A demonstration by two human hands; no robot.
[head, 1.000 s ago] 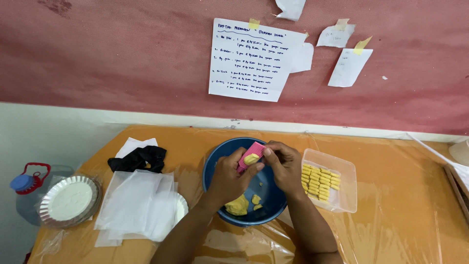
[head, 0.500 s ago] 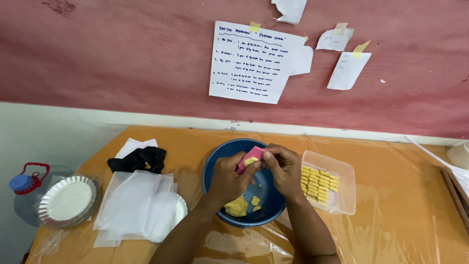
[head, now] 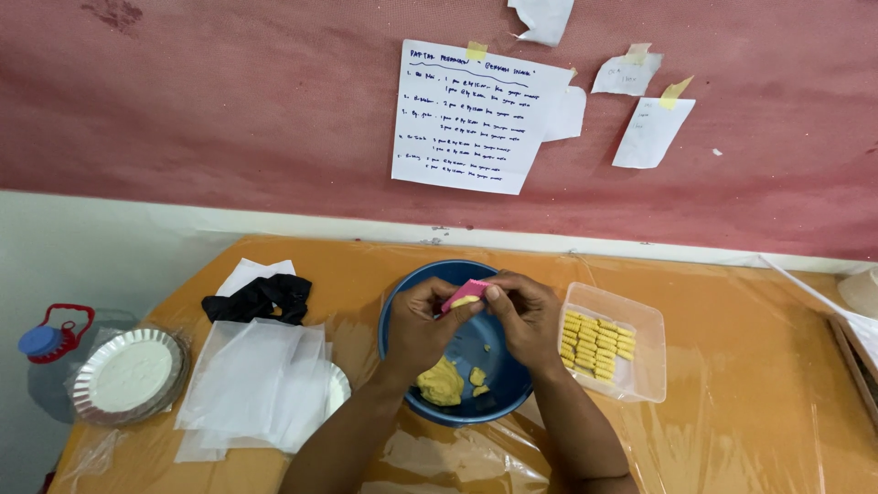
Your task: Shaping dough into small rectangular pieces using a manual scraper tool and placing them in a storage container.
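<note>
A: What's far left?
B: A clear jug w/ blue cap and red handle (head: 50,340), then a fluted foil pie tin (head: 128,375). Next, a stack of white paper sheets (head: 251,389) w/ a black cloth (head: 261,297) at its top edge. All sit on an orange table under clear plastic (head: 750,402).

A: And the hands?
B: Centre, above a blue bowl (head: 412,297). Left hand (head: 419,325) and right hand (head: 526,316) are both closed, fingertips pinching one small pink mould (head: 465,295) w/ yellow dough in it, held between them over the bowl. More yellow dough lumps (head: 442,382) lie in the bowl's bottom.

A: To the right?
B: A clear rectangular plastic tub (head: 640,366), just beside the bowl, w/ rows of small yellow pieces (head: 596,343). Behind, a red wall w/ taped handwritten paper notes (head: 471,117).
</note>
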